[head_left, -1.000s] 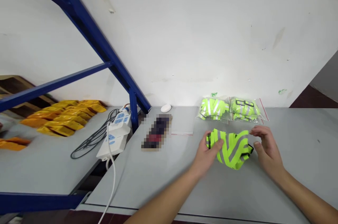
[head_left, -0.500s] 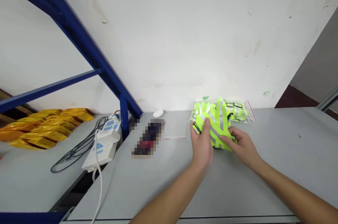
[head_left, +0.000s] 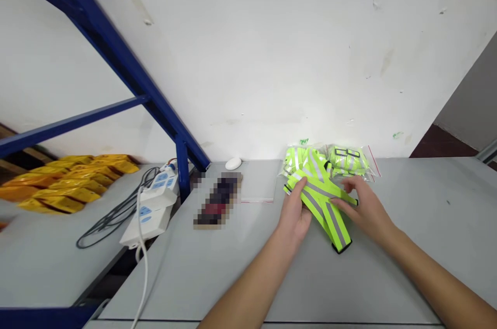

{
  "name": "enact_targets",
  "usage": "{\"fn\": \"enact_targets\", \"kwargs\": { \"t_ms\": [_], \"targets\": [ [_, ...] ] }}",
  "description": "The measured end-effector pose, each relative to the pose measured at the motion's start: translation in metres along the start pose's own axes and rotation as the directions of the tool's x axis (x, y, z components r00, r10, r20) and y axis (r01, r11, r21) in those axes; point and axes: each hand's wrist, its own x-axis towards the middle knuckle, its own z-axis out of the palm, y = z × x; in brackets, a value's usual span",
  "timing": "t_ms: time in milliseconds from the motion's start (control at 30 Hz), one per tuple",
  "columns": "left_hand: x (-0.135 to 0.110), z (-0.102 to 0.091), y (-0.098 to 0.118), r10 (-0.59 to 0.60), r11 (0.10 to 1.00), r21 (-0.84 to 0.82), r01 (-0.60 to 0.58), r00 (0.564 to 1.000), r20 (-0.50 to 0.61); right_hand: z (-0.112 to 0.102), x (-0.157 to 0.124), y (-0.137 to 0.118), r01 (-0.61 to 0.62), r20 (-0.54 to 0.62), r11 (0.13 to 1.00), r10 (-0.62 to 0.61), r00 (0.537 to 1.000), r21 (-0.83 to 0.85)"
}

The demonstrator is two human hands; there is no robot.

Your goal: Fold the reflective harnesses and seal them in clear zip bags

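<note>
A fluorescent yellow-green reflective vest of crossed straps, with grey stripes and black buckles, is held a little above the table. My left hand is closed on its left side, thumb on top and fingers beneath. On the right, my right hand grips a strap end between thumb and fingers. One strap end with a black buckle hangs toward the table's front. Just behind the vest lie two clear bags, a left bag and a right bag, each with similar yellow-green straps inside.
An empty clear zip bag lies flat left of my hands, beside a blurred-out object and a white oval object. Farther left are power strips with cables, a blue metal frame and several yellow packages.
The bundled vest has opened out into crossed straps, one end now extending down toward the front. My right hand has shifted slightly right, and more of the right bag shows.
</note>
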Motion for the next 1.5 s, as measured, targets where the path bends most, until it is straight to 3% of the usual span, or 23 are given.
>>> {"fn": "enact_targets", "kwargs": {
  "t_ms": [100,167,467,833,967,1033,1100,1167,1267,1333,1400,1433,1500],
  "targets": [
    [-0.003,0.0,0.002,0.063,0.998,0.012,-0.064,0.996,0.057,0.008,-0.004,-0.004,0.136,-0.035,0.988,-0.139,0.99,-0.066],
    [-0.006,0.0,0.001,0.081,0.996,0.026,-0.084,0.991,0.102,0.012,-0.005,-0.007,0.15,-0.03,0.986,-0.153,0.988,-0.07],
    [-0.01,-0.008,-0.012,-0.006,0.991,0.131,-0.041,0.942,0.335,0.016,-0.004,-0.018,-0.114,-0.091,0.974,0.133,0.987,0.194],
    [-0.011,-0.011,-0.018,-0.076,0.984,0.175,0.016,0.937,0.341,-0.016,0.003,-0.018,-0.275,0.105,0.758,0.266,0.958,0.591],
    [-0.01,-0.009,-0.019,0.063,0.956,0.263,-0.132,0.965,0.255,-0.025,0.006,-0.017,-0.304,0.155,0.777,0.262,0.952,0.551],
    [-0.01,-0.008,-0.019,0.189,0.911,0.317,-0.264,0.95,0.248,-0.027,0.007,-0.017,-0.299,0.153,0.819,0.257,0.954,0.489],
    [-0.011,-0.008,-0.019,0.299,0.83,0.399,-0.39,0.915,0.273,-0.028,0.008,-0.019,-0.311,0.133,0.835,0.281,0.95,0.454],
    [-0.011,-0.009,-0.021,0.368,0.735,0.476,-0.483,0.874,0.318,-0.028,0.008,-0.022,-0.345,0.109,0.798,0.337,0.935,0.494],
    [-0.011,-0.013,-0.028,0.437,0.604,0.536,-0.59,0.808,0.395,-0.03,0.008,-0.026,-0.403,0.115,0.656,0.437,0.892,0.638],
    [-0.008,-0.019,-0.032,0.484,0.472,0.576,-0.668,0.742,0.465,-0.034,0.01,-0.027,-0.432,0.156,0.54,0.481,0.863,0.722],
    [-0.004,-0.024,-0.034,0.511,0.279,0.569,-0.773,0.621,0.594,-0.039,0.012,-0.024,-0.474,0.239,0.404,0.509,0.827,0.782],
    [-0.001,-0.027,-0.035,0.511,0.171,0.525,-0.834,0.531,0.677,-0.041,0.013,-0.02,-0.502,0.293,0.327,0.518,0.804,0.8],
    [0.004,-0.031,-0.033,0.476,-0.033,0.365,-0.931,0.306,0.825,-0.046,0.014,-0.013,-0.566,0.415,0.18,0.51,0.753,0.805]
  ]
}}
